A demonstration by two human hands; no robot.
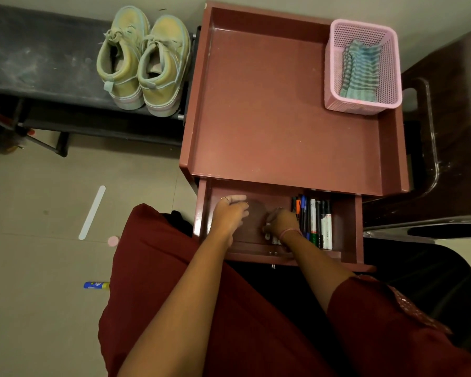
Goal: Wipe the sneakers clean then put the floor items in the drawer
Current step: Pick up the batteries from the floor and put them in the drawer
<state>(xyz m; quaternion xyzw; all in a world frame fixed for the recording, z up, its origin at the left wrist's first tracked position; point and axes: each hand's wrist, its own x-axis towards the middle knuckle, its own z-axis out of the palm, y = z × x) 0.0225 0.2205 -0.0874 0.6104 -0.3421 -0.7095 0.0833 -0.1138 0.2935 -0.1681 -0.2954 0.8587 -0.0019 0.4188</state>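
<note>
The reddish-brown side table's drawer (348, 227) is pulled open in front of me, and both hands are inside it. My left hand (230, 213) lies flat on the drawer's floor at its left, fingers straight. My right hand (282, 223) is curled round a marker (275, 240) in the middle. Several pens and markers (314, 221) lie in a row just to its right. On the floor to the left lie a white flat strip (92, 212), a small pink round item (113, 241) and a blue and yellow tube (96, 285). The pale yellow sneakers (144, 61) stand side by side on a black bench (38, 58).
A pink mesh basket (392, 77) holding a striped cloth (360, 69) sits on the side table's top (269, 104) at its back right corner. A dark wooden chair (452, 159) stands to the right of the table. My red clothing covers the lower middle of the view.
</note>
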